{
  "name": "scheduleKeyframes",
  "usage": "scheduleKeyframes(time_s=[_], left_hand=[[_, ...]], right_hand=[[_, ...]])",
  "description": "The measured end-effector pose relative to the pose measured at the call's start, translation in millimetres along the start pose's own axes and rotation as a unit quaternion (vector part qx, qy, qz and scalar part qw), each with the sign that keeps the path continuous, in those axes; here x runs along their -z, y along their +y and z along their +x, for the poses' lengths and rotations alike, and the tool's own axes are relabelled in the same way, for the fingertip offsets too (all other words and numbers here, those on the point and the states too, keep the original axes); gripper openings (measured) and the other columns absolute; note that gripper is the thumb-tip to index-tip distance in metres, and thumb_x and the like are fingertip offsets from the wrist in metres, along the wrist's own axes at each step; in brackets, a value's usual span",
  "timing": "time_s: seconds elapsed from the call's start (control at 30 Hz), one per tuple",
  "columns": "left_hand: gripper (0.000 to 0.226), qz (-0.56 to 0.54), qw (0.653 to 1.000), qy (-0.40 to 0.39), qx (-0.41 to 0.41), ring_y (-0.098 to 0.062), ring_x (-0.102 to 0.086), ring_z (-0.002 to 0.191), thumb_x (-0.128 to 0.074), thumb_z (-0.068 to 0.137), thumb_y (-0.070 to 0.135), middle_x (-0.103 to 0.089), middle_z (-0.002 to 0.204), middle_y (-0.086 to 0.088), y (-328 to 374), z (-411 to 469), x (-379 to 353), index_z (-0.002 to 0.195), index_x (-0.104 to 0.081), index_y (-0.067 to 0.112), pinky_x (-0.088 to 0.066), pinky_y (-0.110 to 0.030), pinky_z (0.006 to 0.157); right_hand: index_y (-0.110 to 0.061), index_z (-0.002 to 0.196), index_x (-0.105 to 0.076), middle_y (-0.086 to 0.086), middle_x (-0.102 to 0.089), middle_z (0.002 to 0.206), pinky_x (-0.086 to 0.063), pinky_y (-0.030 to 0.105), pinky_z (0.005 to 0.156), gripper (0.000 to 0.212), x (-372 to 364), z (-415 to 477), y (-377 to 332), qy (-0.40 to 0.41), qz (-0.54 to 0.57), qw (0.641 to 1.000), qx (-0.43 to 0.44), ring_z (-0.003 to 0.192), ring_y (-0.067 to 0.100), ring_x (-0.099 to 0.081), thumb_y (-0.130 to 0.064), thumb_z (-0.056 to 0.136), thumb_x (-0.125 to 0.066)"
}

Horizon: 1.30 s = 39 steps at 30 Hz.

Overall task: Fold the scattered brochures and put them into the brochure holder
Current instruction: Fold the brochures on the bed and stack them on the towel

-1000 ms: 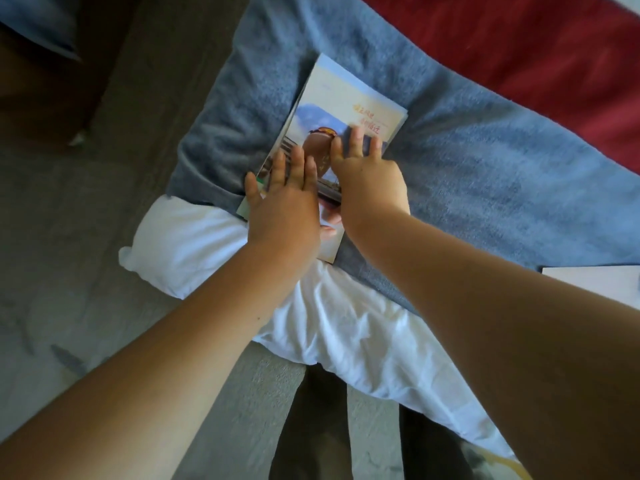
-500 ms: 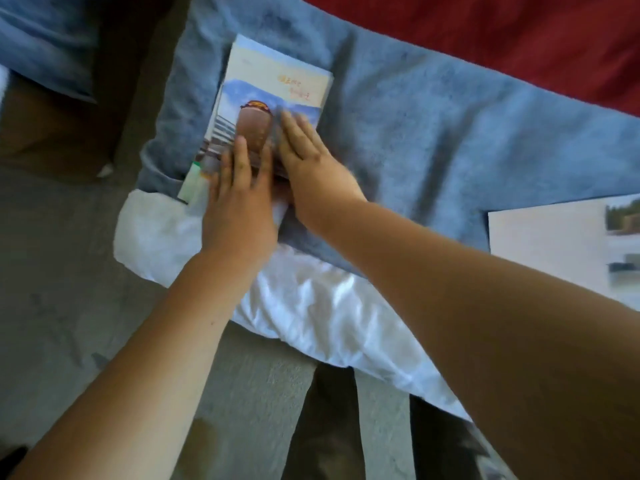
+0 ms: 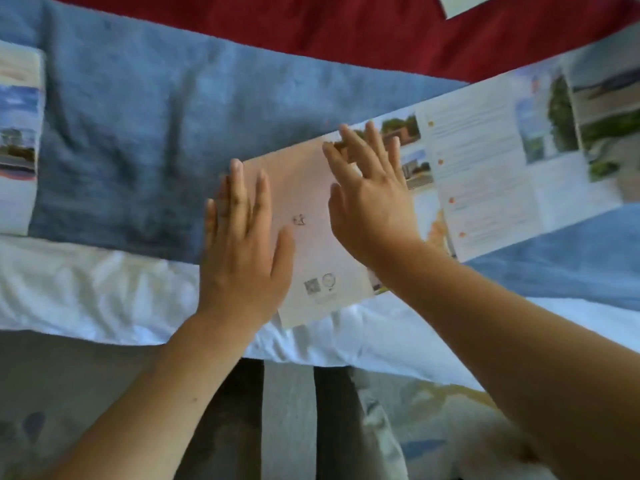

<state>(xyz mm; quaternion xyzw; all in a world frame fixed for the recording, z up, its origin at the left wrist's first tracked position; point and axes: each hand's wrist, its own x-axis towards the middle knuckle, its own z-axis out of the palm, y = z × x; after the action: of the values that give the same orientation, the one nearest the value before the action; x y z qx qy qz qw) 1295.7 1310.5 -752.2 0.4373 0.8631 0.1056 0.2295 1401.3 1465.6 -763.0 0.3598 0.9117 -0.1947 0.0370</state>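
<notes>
A long unfolded brochure (image 3: 485, 174) lies across the blue blanket (image 3: 138, 133), its pale end panel with a small logo and a QR code turned over at the left. My left hand (image 3: 242, 244) rests flat on that panel's left edge, fingers straight. My right hand (image 3: 367, 195) lies on the panel's right side with fingers spread, fingertips at the fold near the photos. A stack of folded brochures (image 3: 19, 140) sits at the far left edge. No brochure holder is in view.
A red cover (image 3: 346, 36) lies beyond the blue blanket, with a corner of white paper (image 3: 464, 3) on it at the top right. A white sheet (image 3: 104, 289) hangs at the bed's near edge. Below are the floor and my legs.
Both hands left the folded stack, which now sits far left. The view swung right, and my hands now lie on the unfolded brochure that was at the right edge.
</notes>
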Motion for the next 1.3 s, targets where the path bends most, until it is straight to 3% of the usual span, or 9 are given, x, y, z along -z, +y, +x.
scheduleKeyframes(time_s=[0.1,0.2,0.3,0.63,0.77,0.93,1.17,1.3], left_hand=[[0.075,0.044,0.997,-0.043,-0.037,-0.037,0.003,0.157,-0.016,0.103,0.057,0.006,0.17,-0.019,53,2,-32,0.163,-0.01,0.013,-0.003,-0.054,0.126],[0.086,0.098,0.992,-0.083,0.015,-0.042,0.016,0.154,-0.003,0.097,0.067,0.015,0.167,-0.026,91,4,-69,0.164,0.0,0.012,0.004,-0.062,0.123],[0.088,0.121,0.99,-0.066,0.037,-0.051,0.01,0.152,-0.009,0.098,0.07,0.006,0.166,-0.032,110,6,-89,0.163,-0.004,0.011,-0.001,-0.071,0.118],[0.089,0.192,0.981,0.002,-0.041,-0.038,0.006,0.157,-0.02,0.095,0.077,0.008,0.171,-0.012,50,40,-81,0.164,-0.003,0.025,-0.001,-0.074,0.117],[0.087,0.224,0.972,0.016,-0.07,-0.036,0.005,0.157,-0.018,0.095,0.076,0.008,0.172,-0.008,-5,59,-56,0.164,-0.005,0.026,-0.005,-0.076,0.115],[0.086,0.245,0.966,0.016,-0.077,-0.034,0.007,0.158,-0.018,0.096,0.075,0.009,0.172,-0.007,-78,72,-15,0.164,-0.001,0.026,-0.005,-0.076,0.115],[0.084,0.247,0.964,0.021,-0.098,-0.032,0.008,0.158,-0.022,0.096,0.073,0.009,0.172,-0.006,-148,82,20,0.164,-0.002,0.028,-0.007,-0.077,0.115],[0.084,0.239,0.964,0.04,-0.11,-0.032,0.005,0.158,-0.02,0.095,0.074,0.005,0.172,-0.006,-160,83,22,0.164,-0.007,0.029,-0.007,-0.076,0.116]], right_hand=[[-0.022,0.161,-0.031,0.008,-0.013,0.172,0.003,0.052,0.127,0.06,11,-26,67,-0.027,-0.019,0.997,-0.069,0.158,0.036,-0.002,-0.029,0.103,-0.046],[-0.038,0.164,-0.009,-0.001,0.006,0.173,0.01,0.046,0.127,0.063,9,-48,110,-0.052,0.008,0.993,-0.104,0.159,0.025,0.011,-0.048,0.106,-0.031],[-0.042,0.162,0.009,-0.003,0.016,0.172,0.013,0.043,0.126,0.064,-2,-61,124,-0.059,-0.014,0.995,-0.084,0.156,0.019,0.022,-0.054,0.107,-0.021],[-0.036,0.163,0.009,0.003,0.023,0.17,0.01,0.048,0.126,0.073,-20,-57,86,-0.043,0.024,0.992,-0.12,0.156,0.026,0.023,-0.059,0.104,-0.027],[-0.04,0.164,0.002,0.002,0.014,0.172,0.002,0.044,0.125,0.071,-28,-48,65,-0.039,0.009,0.998,-0.052,0.159,0.025,0.012,-0.057,0.104,-0.034],[-0.039,0.164,-0.002,0.0,0.008,0.173,-0.005,0.049,0.127,0.067,-28,-26,51,-0.046,-0.035,0.998,0.012,0.159,0.024,0.008,-0.059,0.104,-0.025],[-0.039,0.164,-0.003,0.001,0.001,0.173,-0.008,0.049,0.127,0.07,-36,-2,47,-0.022,-0.094,0.995,0.014,0.159,0.022,0.004,-0.068,0.103,-0.02],[-0.036,0.165,-0.003,0.006,0.008,0.173,-0.007,0.049,0.127,0.073,-48,-1,39,0.005,-0.104,0.995,0.003,0.159,0.026,0.006,-0.068,0.102,-0.021]])
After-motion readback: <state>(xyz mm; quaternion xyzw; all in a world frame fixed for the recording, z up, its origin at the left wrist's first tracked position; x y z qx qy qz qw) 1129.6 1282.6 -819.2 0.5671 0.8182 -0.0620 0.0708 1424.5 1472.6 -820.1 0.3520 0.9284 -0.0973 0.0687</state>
